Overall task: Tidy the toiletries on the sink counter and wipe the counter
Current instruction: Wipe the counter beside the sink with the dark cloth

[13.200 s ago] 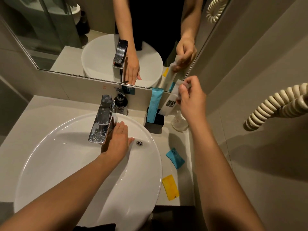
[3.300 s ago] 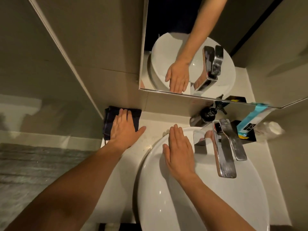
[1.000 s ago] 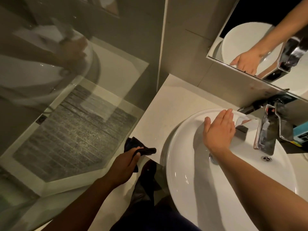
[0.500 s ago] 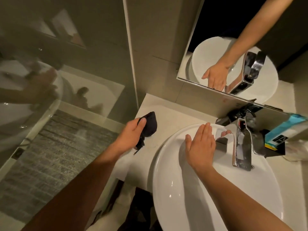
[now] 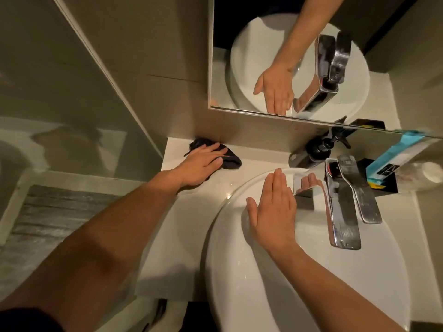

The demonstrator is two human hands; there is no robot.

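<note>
Moved: left hand [image 5: 200,165] has brought the dark cloth [image 5: 229,159] down from the air to the far corner of the surface [image 5: 187,224]
Left fingers: flat, pressing the cloth; at 10 o'clock from the basin [image 5: 239,283]
Right hand [image 5: 273,212]: fingers open, holding nothing; resting on the basin rim, at 9 o'clock from the tap [image 5: 342,207]

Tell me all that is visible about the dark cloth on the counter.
The dark cloth looks black or very dark, soft and crumpled, bunched rather than folded flat. It lies on the pale counter in the back left corner, close to the wall under the mirror. The left hand lies flat on it, fingers spread, and covers most of it; only its edges show. It lies apart from the white basin.
</note>
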